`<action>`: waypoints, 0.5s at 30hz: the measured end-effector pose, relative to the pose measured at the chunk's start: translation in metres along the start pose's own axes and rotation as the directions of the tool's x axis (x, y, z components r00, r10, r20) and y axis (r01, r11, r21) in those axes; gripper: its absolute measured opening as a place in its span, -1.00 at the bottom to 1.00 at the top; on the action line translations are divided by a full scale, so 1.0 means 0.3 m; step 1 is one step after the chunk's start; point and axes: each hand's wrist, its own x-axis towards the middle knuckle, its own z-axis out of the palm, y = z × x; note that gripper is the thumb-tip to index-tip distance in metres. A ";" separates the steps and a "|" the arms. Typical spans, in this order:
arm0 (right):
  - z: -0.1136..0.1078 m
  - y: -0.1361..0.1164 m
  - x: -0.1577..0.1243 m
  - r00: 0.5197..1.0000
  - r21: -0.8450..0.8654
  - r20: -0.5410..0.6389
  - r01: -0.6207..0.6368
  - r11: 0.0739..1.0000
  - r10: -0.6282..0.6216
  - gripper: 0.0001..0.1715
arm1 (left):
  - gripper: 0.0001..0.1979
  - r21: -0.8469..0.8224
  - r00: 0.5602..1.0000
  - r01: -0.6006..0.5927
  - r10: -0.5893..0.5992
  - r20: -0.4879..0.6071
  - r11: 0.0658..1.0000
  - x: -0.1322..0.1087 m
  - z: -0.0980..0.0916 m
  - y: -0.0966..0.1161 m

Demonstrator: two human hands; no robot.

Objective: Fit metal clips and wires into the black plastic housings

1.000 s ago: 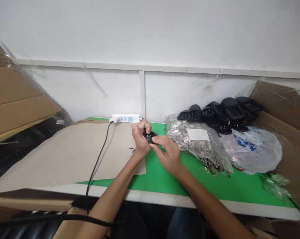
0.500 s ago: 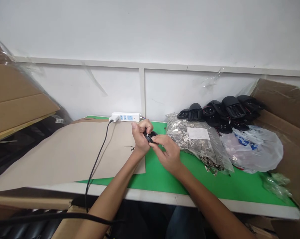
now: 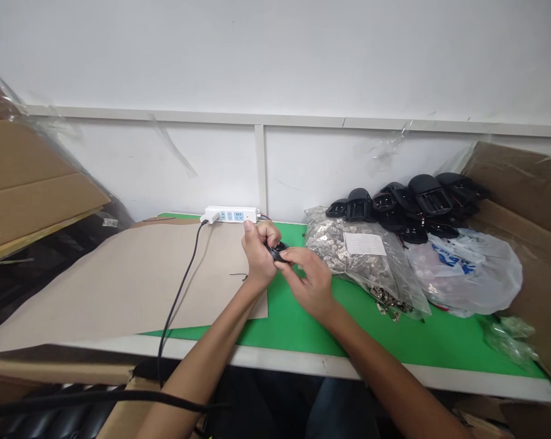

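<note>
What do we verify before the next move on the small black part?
1. Grip: left hand closed around the small black part: ok.
2. Second hold: right hand fingertips pinch the part's right end: ok.
3. Part's alignment: cannot tell, the fingers hide it.
4. Supply: bag of metal pieces lies beside the right hand, not touching it: ok.
5. Snag: black cable runs left of the left forearm, apart from both hands: ok.

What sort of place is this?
Probably a small factory assembly bench: a pile of identical black plastic parts, a bag of small metal pieces, and left hand and right hand gripping one black part.
</note>
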 end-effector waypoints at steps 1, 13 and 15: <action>0.001 0.000 0.000 1.000 0.009 -0.003 -0.003 1.000 0.003 -0.84 | -0.26 -0.005 1.000 0.001 -0.001 -0.005 1.000 0.000 0.000 -0.002; 0.007 0.018 -0.007 0.965 0.232 0.043 -0.263 0.937 0.260 -0.76 | -0.32 0.227 0.921 -0.390 0.372 0.119 0.892 0.026 -0.065 -0.026; 0.013 0.030 -0.011 0.880 0.311 0.081 -0.468 0.827 0.467 -0.67 | -0.38 0.284 0.725 -0.686 0.596 0.344 0.670 0.032 -0.085 -0.036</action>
